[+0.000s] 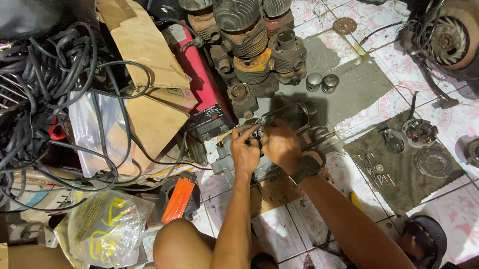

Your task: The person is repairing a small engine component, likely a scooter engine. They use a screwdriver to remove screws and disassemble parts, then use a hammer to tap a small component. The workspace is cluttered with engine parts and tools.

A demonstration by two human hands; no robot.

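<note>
Both my hands meet over a grey metal engine part (pixel 224 158) lying on the tiled floor. My left hand (pixel 245 150) pinches a small dark piece at the top of the part. My right hand (pixel 281 146), with a dark watch on the wrist, grips the same small piece (pixel 261 131) from the right. A dark frame-like metal part (pixel 291 114) lies just beyond my fingers. What exactly the fingers hold is partly hidden.
Several finned engine cylinders (pixel 242 11) stand behind the hands, two small pistons (pixel 322 82) beside them. A tangle of black cables (pixel 34 97) and cardboard (pixel 144 43) fills the left. Small parts lie on a dark mat (pixel 402 174) at right. An orange tool (pixel 178 200) rests by my knee.
</note>
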